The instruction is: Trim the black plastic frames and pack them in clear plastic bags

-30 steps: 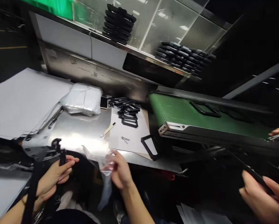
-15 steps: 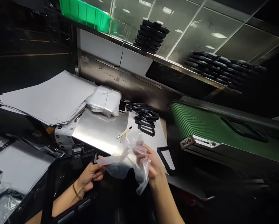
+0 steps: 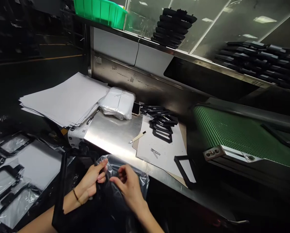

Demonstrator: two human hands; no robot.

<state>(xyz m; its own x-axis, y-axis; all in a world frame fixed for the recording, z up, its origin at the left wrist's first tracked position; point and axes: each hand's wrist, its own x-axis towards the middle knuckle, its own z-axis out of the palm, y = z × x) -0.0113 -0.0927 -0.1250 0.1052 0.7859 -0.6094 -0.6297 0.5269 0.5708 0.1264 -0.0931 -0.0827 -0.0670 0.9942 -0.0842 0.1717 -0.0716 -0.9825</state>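
My left hand (image 3: 92, 183) pinches the upper corner of a large black plastic frame (image 3: 62, 191) together with the mouth of a clear plastic bag (image 3: 132, 176). My right hand (image 3: 127, 186) is closed on the other side of the bag's opening, right next to the left hand. The bag lies over the frame's top end, low in the view, just in front of the steel table's edge (image 3: 115, 150). The frame's lower part runs off the bottom of the picture.
The steel table carries a stack of white sheets (image 3: 64, 98), a packet of clear bags (image 3: 117, 103), a phone (image 3: 135, 108), a small knife (image 3: 137, 137), tweezers (image 3: 155, 152) and black frames (image 3: 163, 124). One frame (image 3: 185, 171) hangs over the edge. Right: a green conveyor (image 3: 241, 132). Bagged frames (image 3: 11, 181) lie left.
My view has swung left and down. Both hands have come together and brought the bag from mid-air down onto the frame's top. The other person's hands at right are out of sight.
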